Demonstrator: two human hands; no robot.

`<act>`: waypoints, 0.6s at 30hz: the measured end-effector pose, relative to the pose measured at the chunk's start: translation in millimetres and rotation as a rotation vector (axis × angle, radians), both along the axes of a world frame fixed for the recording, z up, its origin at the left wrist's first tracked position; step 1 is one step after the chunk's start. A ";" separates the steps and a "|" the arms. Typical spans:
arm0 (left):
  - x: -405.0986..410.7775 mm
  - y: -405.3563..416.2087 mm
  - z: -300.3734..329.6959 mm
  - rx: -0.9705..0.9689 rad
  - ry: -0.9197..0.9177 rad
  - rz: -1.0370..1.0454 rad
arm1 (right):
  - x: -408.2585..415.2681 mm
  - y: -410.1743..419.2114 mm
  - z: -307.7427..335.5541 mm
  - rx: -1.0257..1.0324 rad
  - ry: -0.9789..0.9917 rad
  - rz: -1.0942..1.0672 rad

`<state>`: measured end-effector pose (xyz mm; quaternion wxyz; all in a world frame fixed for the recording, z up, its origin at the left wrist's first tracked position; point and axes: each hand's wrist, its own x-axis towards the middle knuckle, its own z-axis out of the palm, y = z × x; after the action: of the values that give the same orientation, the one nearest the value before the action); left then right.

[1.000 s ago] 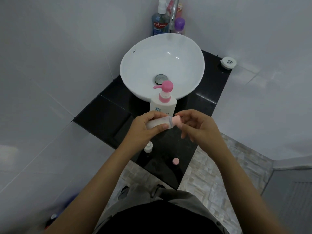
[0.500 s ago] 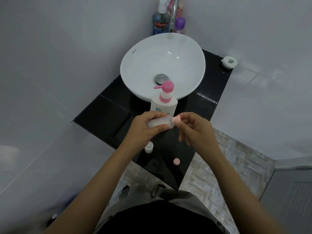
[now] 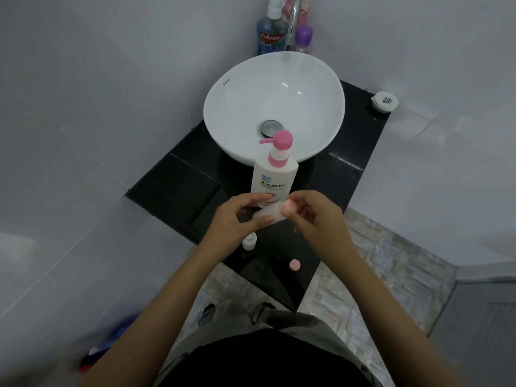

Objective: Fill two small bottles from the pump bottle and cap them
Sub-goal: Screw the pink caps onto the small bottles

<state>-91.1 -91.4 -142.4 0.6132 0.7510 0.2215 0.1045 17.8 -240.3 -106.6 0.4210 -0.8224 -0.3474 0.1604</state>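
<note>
A white pump bottle point(image 3: 272, 177) with a pink pump head stands on the black counter point(image 3: 178, 188) in front of the basin. Just below it my left hand point(image 3: 237, 219) holds a small translucent bottle point(image 3: 269, 214) lying sideways. My right hand point(image 3: 312, 213) pinches the pink cap point(image 3: 287, 206) at that bottle's mouth. A second small bottle point(image 3: 249, 241) stands uncapped on the counter, partly hidden under my left wrist. Its loose pink cap point(image 3: 294, 264) lies on the counter near the front edge.
A white bowl basin point(image 3: 275, 104) with a chrome drain fills the counter's back. Mouthwash and other bottles point(image 3: 272, 32) crowd behind it beside the tap. A small white lid point(image 3: 384, 101) sits at the counter's right corner. Tiled walls close in on both sides.
My right hand has shifted its fingers around the pink cap and drawn closer to the left hand. The small bottle has tilted slightly and sits a little lower.
</note>
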 end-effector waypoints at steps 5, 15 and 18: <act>-26.1 18.5 -19.1 0.028 0.100 0.054 | -5.7 -0.3 -35.1 -0.209 -0.204 0.152; -41.8 21.1 -61.2 -0.003 0.185 0.030 | -9.4 5.3 -67.7 -0.480 -0.328 0.301; -38.4 19.1 -64.3 -0.010 0.198 0.008 | -8.2 4.3 -68.7 -0.477 -0.325 0.279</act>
<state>-129.6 -72.2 -206.8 0.5917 0.7536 0.2847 0.0308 9.6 -236.0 -175.3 0.1294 -0.8572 -0.4722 0.1600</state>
